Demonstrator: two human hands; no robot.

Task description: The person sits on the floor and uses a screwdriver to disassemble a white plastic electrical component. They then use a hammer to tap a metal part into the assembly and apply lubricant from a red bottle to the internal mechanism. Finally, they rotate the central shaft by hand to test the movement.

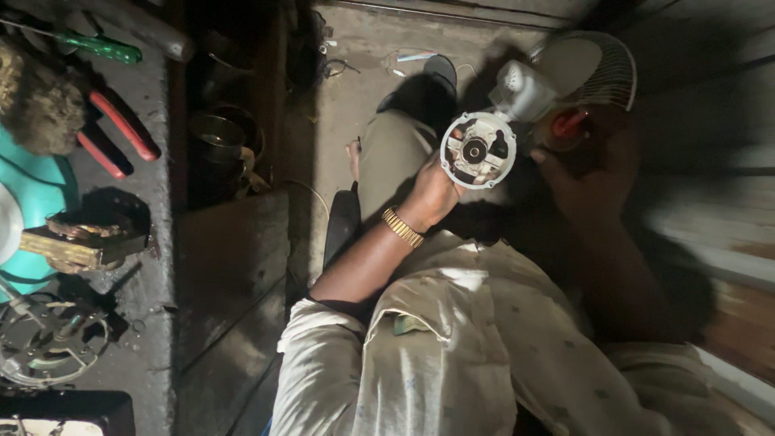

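My left hand [432, 198], with a gold watch band on the wrist, grips the rim of a round white fan motor housing [478, 150]. The housing's open face is turned up, showing the shaft and dark parts inside. It joins a white fan body [521, 90], with a white wire grille [601, 69] behind it. My right hand [577, 173] is in deep shadow and blurred, just right of the housing. Its fingers are closed around a red-handled tool [569, 123] held close to the fan body.
A bench on the left carries a green-handled screwdriver [101, 47], red-handled pliers [121, 129], a teal cover [36, 202], a copper-wound motor core [77, 238] and a round metal part [48, 339]. A metal pot [216, 137] sits below. My shoe [436, 77] rests on the concrete floor.
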